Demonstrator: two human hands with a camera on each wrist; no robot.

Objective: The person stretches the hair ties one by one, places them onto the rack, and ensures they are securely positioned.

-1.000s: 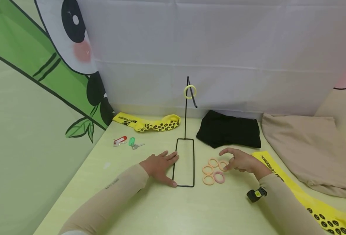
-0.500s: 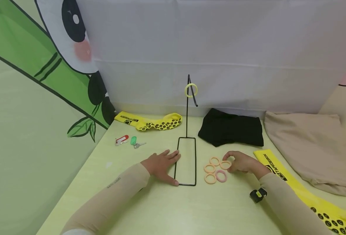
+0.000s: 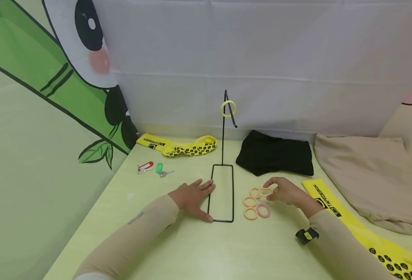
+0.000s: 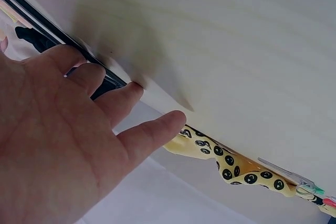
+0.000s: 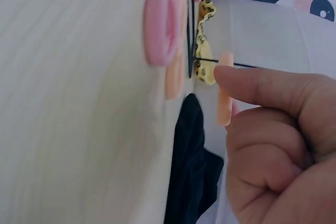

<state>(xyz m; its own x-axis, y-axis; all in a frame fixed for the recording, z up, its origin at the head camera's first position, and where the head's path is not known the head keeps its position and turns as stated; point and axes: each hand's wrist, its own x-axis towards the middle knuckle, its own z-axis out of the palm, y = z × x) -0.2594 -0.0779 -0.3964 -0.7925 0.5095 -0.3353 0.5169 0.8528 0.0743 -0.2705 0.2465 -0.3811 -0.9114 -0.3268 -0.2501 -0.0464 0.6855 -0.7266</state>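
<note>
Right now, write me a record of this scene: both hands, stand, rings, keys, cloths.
left hand: left hand spread, at the left edge of the stand's base
right hand: right hand pinches an orange ring
stand: black stand, yellow ring hanging on its arm
rings on table: three other orange rings, one pink ring
keys: red tag, green tag
cloths: black cloth, beige cloth, two yellow printed strips
</note>
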